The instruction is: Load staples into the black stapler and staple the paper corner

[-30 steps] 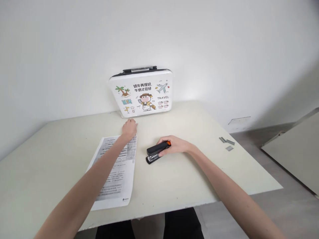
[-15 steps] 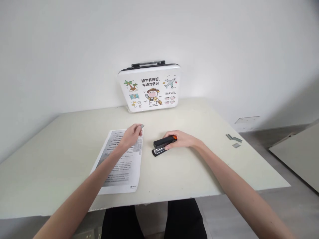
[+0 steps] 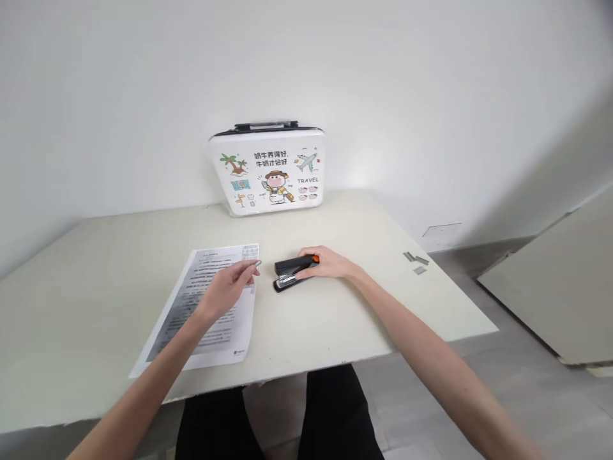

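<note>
My left hand hovers over the upper right part of a printed paper sheet, pinching a small grey strip of staples between thumb and fingers. A black stapler with an orange rear end lies just right of the sheet, its top slightly raised. My right hand grips the stapler's rear end and rests on the pale table.
A white cartoon-printed case with a black handle stands against the wall at the table's back. Several loose staple strips lie near the table's right edge. A pale board leans at the right above the grey floor.
My left hand drew back from near the case, now pinching a staple strip, and moved toward the stapler. My right hand stays on the stapler. The camera shifted.
</note>
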Available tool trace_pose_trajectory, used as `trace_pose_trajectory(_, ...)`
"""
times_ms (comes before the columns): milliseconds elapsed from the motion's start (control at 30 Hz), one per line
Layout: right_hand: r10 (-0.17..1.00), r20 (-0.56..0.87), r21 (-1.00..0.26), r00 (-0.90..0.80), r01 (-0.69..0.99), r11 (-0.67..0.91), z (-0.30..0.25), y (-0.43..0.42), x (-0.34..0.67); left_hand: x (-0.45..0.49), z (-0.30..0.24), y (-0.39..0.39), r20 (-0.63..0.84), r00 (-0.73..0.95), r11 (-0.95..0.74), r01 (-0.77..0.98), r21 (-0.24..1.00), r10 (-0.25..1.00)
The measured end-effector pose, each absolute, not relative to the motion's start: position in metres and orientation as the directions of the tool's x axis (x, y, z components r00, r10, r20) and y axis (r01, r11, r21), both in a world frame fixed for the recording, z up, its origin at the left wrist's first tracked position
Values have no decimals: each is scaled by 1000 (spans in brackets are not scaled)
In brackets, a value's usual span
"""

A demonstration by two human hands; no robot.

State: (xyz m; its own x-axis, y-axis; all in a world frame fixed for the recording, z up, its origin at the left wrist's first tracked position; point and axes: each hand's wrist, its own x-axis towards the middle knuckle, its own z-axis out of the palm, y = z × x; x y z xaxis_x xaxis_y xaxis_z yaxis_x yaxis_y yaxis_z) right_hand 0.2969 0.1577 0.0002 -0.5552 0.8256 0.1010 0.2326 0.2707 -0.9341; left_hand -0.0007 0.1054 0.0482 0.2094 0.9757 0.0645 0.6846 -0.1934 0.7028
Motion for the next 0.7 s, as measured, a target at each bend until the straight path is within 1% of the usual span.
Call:
trace_pose_trajectory(100, 827, 93, -927, -554, 254, 275, 0, 155, 296, -7, 47, 102, 103, 220, -231, 705, 670, 970)
trace_pose_trajectory(200, 831, 71, -923, -551, 281, 265, 1, 152, 296, -16, 41, 120, 163, 214, -269, 735, 623, 963)
trace_pose_trajectory(267, 833, 52, -928, -551, 282, 245, 1, 151, 295, -23, 36, 146, 218, 204, -294, 770, 567, 955)
trace_pose_trajectory(333, 833, 41, -932, -551, 281, 231, 1, 150, 294, -30, 30, 181, 257, 175, -283, 828, 484, 950)
trace_pose_trajectory(433, 828, 25, -929, -560, 292, 226, 1, 150, 294, -40, 21, 230, 267, 136, -246, 867, 434, 954)
trace_pose_trajectory(533, 821, 8, -931, -571, 295, 215, 2, 150, 293, -49, 13, 261, 265, 144, -242, 889, 388, 954)
trace_pose_trajectory(700, 815, -19, -942, -579, 284, 180, 2, 150, 292, -57, 7, 263, 295, 171, -272, 899, 343, 940)
